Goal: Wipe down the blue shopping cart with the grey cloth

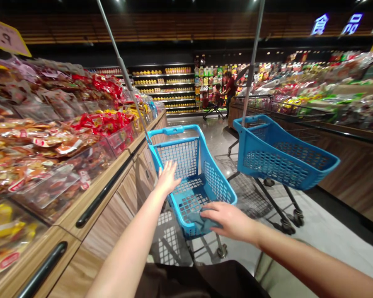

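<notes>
A small blue plastic shopping cart [205, 174] stands in front of me with its basket empty. My left hand [168, 177] hovers over the cart's near left rim, fingers stretched and apart, holding nothing. My right hand [228, 219] lies on the cart's near edge, fingers curled over the blue rim. A grey pole [124, 70] rises from the cart's far left corner.
A long wooden counter [112, 194] on my left carries bins of packaged snacks [49, 136]. A second blue cart [279, 157] stands to the right on the tiled aisle. Another wooden display [354, 165] lines the right side. People with a cart [220, 97] stand by far shelves.
</notes>
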